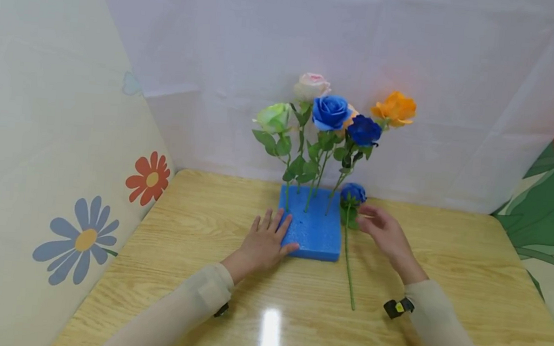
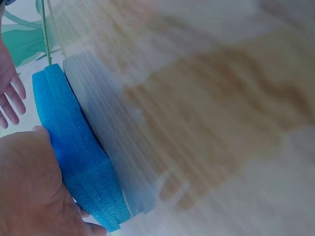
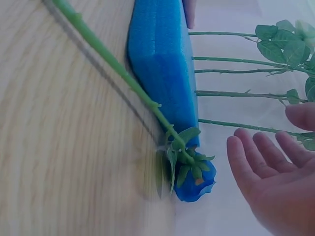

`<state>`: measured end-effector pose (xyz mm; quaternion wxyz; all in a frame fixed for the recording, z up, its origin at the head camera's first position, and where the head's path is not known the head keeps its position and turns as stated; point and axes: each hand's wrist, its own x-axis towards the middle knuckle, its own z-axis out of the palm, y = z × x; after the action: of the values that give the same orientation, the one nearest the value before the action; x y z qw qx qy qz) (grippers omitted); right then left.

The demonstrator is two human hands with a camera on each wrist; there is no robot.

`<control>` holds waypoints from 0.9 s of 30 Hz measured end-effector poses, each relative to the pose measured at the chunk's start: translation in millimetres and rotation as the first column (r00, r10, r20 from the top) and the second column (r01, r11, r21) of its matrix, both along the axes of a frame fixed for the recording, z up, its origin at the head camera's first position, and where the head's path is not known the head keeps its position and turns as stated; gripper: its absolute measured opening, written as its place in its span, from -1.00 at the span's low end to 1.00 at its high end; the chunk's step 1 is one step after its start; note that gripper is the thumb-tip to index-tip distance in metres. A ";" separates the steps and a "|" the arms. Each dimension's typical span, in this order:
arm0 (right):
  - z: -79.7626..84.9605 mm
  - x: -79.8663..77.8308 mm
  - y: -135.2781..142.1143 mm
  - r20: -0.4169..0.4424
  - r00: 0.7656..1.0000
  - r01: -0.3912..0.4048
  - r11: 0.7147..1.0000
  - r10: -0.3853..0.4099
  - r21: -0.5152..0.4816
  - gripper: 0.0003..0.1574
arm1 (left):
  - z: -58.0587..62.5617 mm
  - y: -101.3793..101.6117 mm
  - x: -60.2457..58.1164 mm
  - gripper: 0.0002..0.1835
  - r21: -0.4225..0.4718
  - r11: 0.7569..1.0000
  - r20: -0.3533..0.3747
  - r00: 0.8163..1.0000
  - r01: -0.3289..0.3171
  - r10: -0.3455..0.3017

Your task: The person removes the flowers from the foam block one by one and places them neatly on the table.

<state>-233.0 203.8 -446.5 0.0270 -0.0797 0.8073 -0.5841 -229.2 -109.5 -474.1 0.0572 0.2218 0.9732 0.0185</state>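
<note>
My left hand (image 1: pixel 263 243) rests with spread fingers on the left front part of a blue foam block (image 1: pixel 318 240). Several artificial roses stand upright in the block, among them a light green rose (image 1: pixel 273 118), a pale pink rose (image 1: pixel 311 87), a blue rose (image 1: pixel 331 112), a dark blue rose (image 1: pixel 364 130) and an orange rose (image 1: pixel 395 109). Another blue rose (image 3: pixel 197 184) lies on the table along the block's right side, stem toward me. Beside its bloom hovers my right hand (image 1: pixel 389 235), fingers loosely bent, holding nothing; the right wrist view shows a gap between them.
The wood-grain table (image 1: pixel 194 231) backs onto a white cloth (image 1: pixel 242 56). Flower-patterned panels (image 1: pixel 30 137) flank it on both sides. Rose stems rise close together from the block's rear half, near my right hand.
</note>
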 end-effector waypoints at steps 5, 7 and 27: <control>1.3 -4.3 -6.1 -0.006 1.000 0.010 1.000 -0.010 -0.028 -0.28 | -2.7 -0.3 -1.1 -0.09 -0.016 1.000 -0.008 1.000 0.003 -0.003; 1.4 -5.8 -8.2 -0.016 1.000 0.003 0.999 -0.004 -0.044 -0.28 | -3.8 -0.5 -1.4 -0.09 -0.022 1.000 -0.009 1.000 0.004 -0.004; -1.1 -29.5 -26.1 -0.051 0.998 0.020 0.982 -0.031 -0.190 -0.25 | 0.1 0.2 -0.5 -0.09 -0.013 1.000 -0.015 1.000 0.007 -0.007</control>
<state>-262.4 177.6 -447.6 -0.0098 -0.0872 0.7494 -0.6563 -229.7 -109.3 -474.0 0.0513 0.2249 0.9730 0.0101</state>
